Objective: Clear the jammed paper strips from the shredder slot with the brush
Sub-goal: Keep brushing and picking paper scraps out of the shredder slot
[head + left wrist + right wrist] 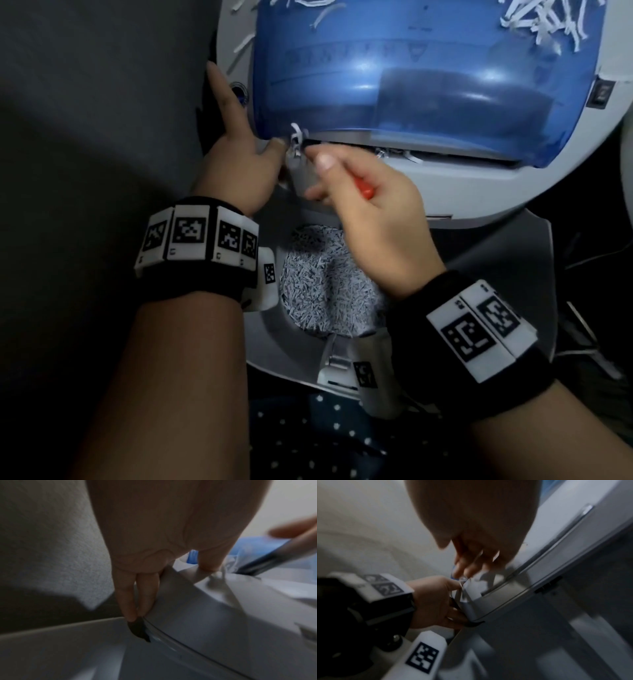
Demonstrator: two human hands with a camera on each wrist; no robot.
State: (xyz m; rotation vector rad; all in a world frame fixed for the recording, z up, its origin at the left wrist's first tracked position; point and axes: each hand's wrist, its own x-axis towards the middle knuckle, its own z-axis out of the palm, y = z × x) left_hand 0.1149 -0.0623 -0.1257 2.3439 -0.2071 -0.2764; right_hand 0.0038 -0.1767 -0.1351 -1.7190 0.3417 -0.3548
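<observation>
The shredder head [462, 192] is grey with a blue see-through cover [411, 85] and lies tilted over its bin. White jammed paper strips [296, 137] curl out at the left end of the slot [411, 156]. My right hand [325, 178] grips a red-handled brush [364, 190], whose tip is by those strips; its bristles are hidden. My left hand [246, 144] holds the head's left edge, thumb beside the strips, index finger straight up the side. The left wrist view shows its fingers [137, 595] under the rim and the strips [217, 577].
The open bin [507, 274] under my wrists is heaped with shredded paper [322, 284]. Several loose strips [534, 20] lie on top of the cover. A rocker switch [601, 94] sits on the head's right side. Cables [589, 260] run at right, dotted fabric [342, 438] below.
</observation>
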